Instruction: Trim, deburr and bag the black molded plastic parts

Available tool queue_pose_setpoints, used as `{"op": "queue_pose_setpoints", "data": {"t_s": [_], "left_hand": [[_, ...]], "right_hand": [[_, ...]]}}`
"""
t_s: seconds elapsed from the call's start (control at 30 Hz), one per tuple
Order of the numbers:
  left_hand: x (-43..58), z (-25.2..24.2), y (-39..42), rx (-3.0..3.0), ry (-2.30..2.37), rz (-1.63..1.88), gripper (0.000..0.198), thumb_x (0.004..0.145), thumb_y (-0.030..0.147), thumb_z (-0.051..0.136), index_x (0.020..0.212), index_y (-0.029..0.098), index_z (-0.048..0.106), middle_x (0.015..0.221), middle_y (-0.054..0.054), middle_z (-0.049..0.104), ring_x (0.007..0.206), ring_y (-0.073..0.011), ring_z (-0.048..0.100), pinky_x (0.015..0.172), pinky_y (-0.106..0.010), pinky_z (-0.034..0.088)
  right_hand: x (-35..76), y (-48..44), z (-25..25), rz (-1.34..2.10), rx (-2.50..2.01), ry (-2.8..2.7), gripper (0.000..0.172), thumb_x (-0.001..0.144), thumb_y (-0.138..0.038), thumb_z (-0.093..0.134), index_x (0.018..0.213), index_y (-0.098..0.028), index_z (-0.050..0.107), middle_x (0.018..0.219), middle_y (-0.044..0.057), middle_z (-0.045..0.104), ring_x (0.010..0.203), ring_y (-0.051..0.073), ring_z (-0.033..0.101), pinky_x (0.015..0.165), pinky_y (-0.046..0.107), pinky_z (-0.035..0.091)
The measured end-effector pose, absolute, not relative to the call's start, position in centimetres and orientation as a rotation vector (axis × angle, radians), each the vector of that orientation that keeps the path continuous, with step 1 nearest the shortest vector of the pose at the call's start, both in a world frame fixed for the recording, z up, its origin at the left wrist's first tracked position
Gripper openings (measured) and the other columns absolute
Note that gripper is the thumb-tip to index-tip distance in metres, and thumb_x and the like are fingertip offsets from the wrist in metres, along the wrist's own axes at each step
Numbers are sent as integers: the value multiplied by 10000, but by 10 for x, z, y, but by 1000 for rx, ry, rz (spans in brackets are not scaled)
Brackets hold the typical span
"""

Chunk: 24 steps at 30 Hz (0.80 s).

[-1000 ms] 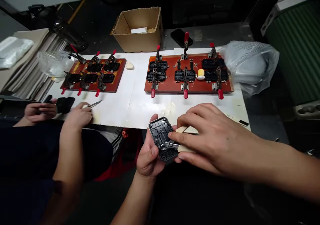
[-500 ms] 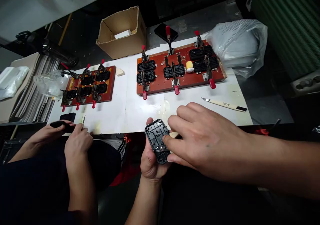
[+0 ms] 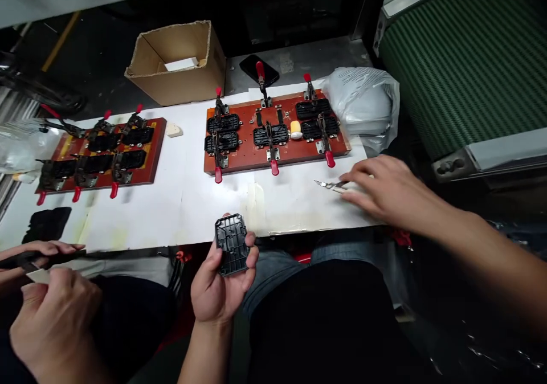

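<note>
Black plastic part held upright in left hand, just off the table edge, over the lap; fingers curled round its sides, thumb at bottom. Right hand flat on the little knife on white paper, fingers spread and pressing down; no pinch yet. Best to pick knife up by handle, blade pointing away, keep part steady. No words readable on part, knife or red clamp board. Another person's hands at left, w/ a tool.
</note>
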<state>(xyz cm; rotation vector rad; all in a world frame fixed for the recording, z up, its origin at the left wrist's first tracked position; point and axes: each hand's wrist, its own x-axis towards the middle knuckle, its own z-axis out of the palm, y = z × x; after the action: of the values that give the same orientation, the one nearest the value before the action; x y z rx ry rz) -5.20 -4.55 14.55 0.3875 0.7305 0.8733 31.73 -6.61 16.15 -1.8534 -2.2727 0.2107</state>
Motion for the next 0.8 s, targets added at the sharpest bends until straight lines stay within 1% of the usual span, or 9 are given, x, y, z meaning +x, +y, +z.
{"op": "queue_pose_setpoints", "data": {"t_s": [0.1,0.2,0.3,0.4,0.5,0.57,0.63,0.7,0.8], "left_hand": [[-39,148,-51,431,711,812,645,970,171,496,1571,344,338,1060,-111,609,755,-175,615,445,-165,474],[-27,154,-58,432,661,772,737,930,111,517,1584,346,273,1115,-118,606,806,-179,627,475,-164,481],[-24,160,-61,431,616,764,837,899,77,549,1596,378,198,1133,-106,601,835,-178,636,493,-161,485],[-28,163,-63,435,613,783,877,890,82,588,1597,395,174,1113,-91,600,827,-171,638,479,-149,467],[-30,165,-61,475,648,809,834,908,115,608,1589,377,205,1122,-94,604,824,-170,633,469,-152,449],[-28,170,-54,571,737,848,756,929,145,610,1570,340,262,1146,-109,608,843,-182,633,482,-176,461],[-24,181,-38,753,889,954,676,954,183,619,1546,311,318,1173,-120,608,879,-193,633,520,-208,494],[-17,201,-11,1038,1010,1188,677,970,220,638,1554,333,315,1196,-112,606,901,-193,635,557,-228,522],[-8,250,49,1538,936,1720,846,956,257,686,1602,449,174,1224,-68,604,905,-188,647,592,-249,544]], "right_hand": [[360,-58,122,156,-2223,-2132,447,1043,-490,519,1289,-172,714,1257,189,639,1224,404,538,1101,624,347],[367,-53,102,143,-2283,-2082,469,1043,-479,531,1316,-137,698,1320,224,618,1270,414,518,1141,615,294],[353,-60,104,114,-2198,-2123,459,1046,-480,540,1365,-179,676,1392,197,606,1305,402,502,1100,564,363],[334,-72,107,156,-2182,-2210,410,1041,-459,529,1365,-248,665,1324,124,667,1219,387,571,1012,546,449],[313,-81,101,298,-2203,-2235,396,1022,-355,480,1348,-200,642,1221,125,680,1093,345,658,910,482,530],[299,-88,94,427,-2147,-2151,380,1014,-320,441,1316,-195,634,1207,120,675,1062,311,691,856,429,561],[285,-95,86,566,-2019,-2028,362,1018,-325,410,1286,-212,626,1229,110,676,1076,285,706,861,399,577],[272,-100,76,690,-1922,-1893,354,1027,-345,390,1279,-234,614,1254,99,687,1098,271,715,902,395,585],[264,-102,62,822,-1922,-1671,340,1025,-412,407,1257,-290,624,1236,68,733,1105,290,732,931,430,597]]}}
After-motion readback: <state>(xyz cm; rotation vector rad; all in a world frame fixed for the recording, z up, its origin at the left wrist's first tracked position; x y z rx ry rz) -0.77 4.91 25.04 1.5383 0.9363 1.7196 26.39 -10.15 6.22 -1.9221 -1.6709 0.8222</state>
